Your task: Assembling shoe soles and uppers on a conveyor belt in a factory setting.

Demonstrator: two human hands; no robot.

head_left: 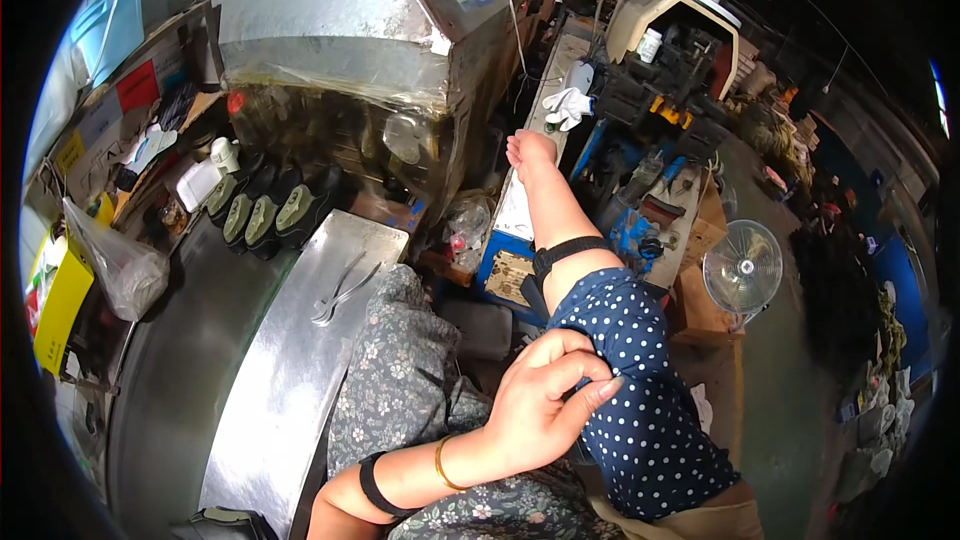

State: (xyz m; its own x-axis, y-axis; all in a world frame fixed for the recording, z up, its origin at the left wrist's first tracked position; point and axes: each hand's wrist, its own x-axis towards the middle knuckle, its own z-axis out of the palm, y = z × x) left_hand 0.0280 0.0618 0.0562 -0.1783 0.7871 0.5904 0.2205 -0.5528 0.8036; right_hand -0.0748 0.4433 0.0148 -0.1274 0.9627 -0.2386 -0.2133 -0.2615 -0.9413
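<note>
Straightening the sleeve (650,420) should go best with a firm pinch and an even pull, the right arm (558,205) kept straight. The sleeve lies beneath and right of the left hand (540,395), whose fingers look clamped on it. The right hand's (534,149) fingers curl near the gloves (569,107); whether they hold anything, I cannot tell.

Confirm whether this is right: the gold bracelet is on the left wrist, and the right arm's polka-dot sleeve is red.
The colour is wrong: the head view shows a navy polka-dot sleeve on the right arm. The gold bracelet is on the left wrist.
</note>
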